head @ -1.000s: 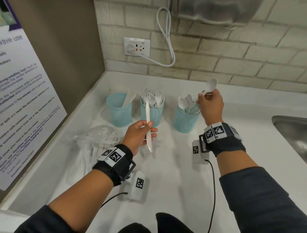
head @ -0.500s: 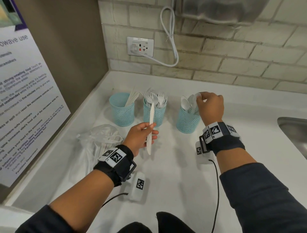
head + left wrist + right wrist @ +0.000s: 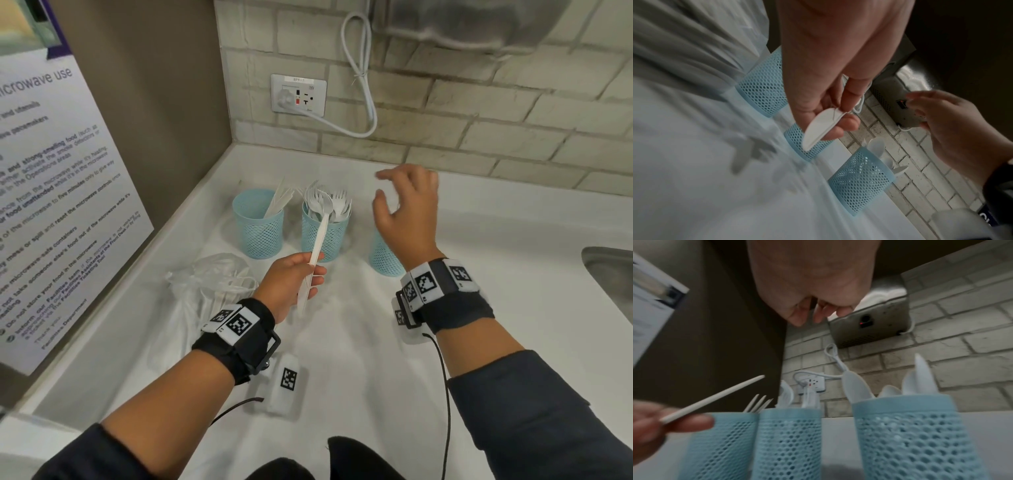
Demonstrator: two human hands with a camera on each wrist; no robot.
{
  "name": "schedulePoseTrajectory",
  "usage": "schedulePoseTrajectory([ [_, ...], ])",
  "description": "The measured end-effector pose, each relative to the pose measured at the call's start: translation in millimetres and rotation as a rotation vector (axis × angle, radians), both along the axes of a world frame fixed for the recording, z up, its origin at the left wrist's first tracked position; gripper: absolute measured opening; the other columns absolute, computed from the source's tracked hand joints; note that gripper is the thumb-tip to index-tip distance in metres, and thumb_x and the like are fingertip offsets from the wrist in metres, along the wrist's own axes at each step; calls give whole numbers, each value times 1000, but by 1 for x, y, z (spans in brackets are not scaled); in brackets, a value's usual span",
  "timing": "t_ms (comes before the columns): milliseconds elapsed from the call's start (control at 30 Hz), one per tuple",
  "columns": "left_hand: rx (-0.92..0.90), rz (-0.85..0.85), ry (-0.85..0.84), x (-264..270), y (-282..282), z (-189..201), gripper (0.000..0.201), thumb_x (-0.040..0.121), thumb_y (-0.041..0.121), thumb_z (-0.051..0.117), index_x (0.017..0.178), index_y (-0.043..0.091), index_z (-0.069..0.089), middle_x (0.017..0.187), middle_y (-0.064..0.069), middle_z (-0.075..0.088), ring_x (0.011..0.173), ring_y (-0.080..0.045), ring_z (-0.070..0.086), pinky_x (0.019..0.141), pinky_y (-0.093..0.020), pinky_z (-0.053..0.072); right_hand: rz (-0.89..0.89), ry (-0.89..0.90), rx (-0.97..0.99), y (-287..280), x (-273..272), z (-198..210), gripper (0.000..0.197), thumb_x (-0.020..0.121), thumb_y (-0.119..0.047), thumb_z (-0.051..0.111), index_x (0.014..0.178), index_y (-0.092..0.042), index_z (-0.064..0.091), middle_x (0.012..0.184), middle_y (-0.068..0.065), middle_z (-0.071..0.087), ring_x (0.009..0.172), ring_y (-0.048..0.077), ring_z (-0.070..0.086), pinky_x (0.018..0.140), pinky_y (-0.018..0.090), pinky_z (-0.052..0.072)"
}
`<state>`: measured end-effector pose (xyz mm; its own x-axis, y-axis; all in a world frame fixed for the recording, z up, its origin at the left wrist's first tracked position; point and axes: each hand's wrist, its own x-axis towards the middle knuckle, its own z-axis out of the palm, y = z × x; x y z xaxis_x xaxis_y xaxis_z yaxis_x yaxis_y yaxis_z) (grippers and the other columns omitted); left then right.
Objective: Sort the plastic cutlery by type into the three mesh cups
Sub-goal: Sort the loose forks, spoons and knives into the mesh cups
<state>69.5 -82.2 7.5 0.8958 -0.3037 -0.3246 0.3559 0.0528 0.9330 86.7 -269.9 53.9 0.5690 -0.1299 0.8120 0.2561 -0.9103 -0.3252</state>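
My left hand (image 3: 291, 284) pinches a spoon (image 3: 317, 240); my right hand (image 3: 407, 212) hangs released, empty. Next, I judge, the spoon goes into the right cup (image 3: 383, 255).

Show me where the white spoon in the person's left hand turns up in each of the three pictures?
Head: spoon centre, bowl overlapping the middle cup.
Left wrist: handle end centre, pinched by the left hand.
Right wrist: handle at lower left.
Shared landmark: the wall socket.

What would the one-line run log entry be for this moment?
left hand: holds white spoon | right hand: empty, above right mesh cup | middle mesh cup: forks | left mesh cup: knives | plastic bag: more cutlery
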Motion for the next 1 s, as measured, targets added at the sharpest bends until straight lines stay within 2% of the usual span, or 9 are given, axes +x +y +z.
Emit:
schedulePoseTrajectory([
  [200, 55, -11, -63, -1, 1, -4, 23, 94, 3, 46, 113, 4, 61, 83, 1, 66, 70, -8, 59, 65, -18, 47, 372, 220, -407, 46, -6, -18, 30, 75, -16, 47, 85, -18, 75, 84, -9, 70, 86, 25, 56, 71, 35, 45],
  [333, 154, 29, -139, 2, 7, -1, 19, 92, 5, 53, 107, 0, 64, 76, 1, 65, 61, -3, 61, 56, -11, 48, 394, 601, -607, 55, -8, -23, 33, 82, -20, 43, 98, -22, 72, 89, -3, 69, 98, 21, 55, 84, 32, 33],
  [400, 213, 36, -174, 4, 15, 2, 13, 90, 6, 58, 99, 4, 66, 73, 1, 66, 49, 3, 58, 52, -9, 46, 414, 760, -527, 53, -6, -22, 30, 87, -21, 51, 112, -25, 67, 103, -1, 70, 104, 18, 56, 90, 31, 35],
  [467, 283, 17, -203, 6, 22, 5, 7, 86, 8, 64, 92, 7, 67, 72, 1, 67, 45, 5, 56, 51, -9, 45, 439, 887, -444, 52, -5, -19, 27, 90, -25, 55, 114, -27, 66, 106, -1, 70, 97, 16, 60, 82, 27, 43],
  [633, 392, 61, -277, 5, 32, 8, 6, 84, 8, 65, 83, 12, 69, 76, -7, 69, 52, -4, 59, 60, -19, 49, 379, 1086, -393, 45, 4, -7, 15, 90, -17, 57, 94, -14, 72, 73, -7, 61, 74, 12, 49, 63, 23, 34],
  [733, 299, 155, -306, 4, 41, 15, 10, 89, 7, 58, 86, 9, 67, 74, -2, 68, 53, -1, 58, 54, -11, 47, 368, 1067, -255, 43, 11, 0, 16, 88, -11, 58, 96, -12, 71, 82, -2, 64, 79, 14, 53, 63, 21, 38],
  [833, 267, 250, -362, 2, 52, 22, 13, 91, 7, 56, 96, 6, 67, 77, 0, 67, 63, -8, 60, 59, -11, 50, 393, 959, 10, 50, 24, 7, 19, 88, -2, 53, 95, -12, 67, 88, 9, 71, 86, 23, 65, 80, 31, 50],
  [933, 409, 288, -485, -1, 64, 22, 13, 89, 9, 58, 94, 9, 69, 83, -3, 69, 75, -16, 61, 76, -24, 51, 431, 788, 360, 68, 39, 14, 24, 85, -2, 53, 83, -25, 54, 87, 18, 70, 89, 32, 66, 85, 47, 52],
  [1000, 578, 271, -569, -5, 72, 19, 13, 89, 12, 59, 96, 10, 70, 89, 1, 66, 82, -12, 59, 81, -23, 47, 441, 695, 577, 83, 47, 18, 27, 84, -2, 53, 80, -27, 47, 91, 20, 70, 90, 33, 66, 85, 49, 53],
])
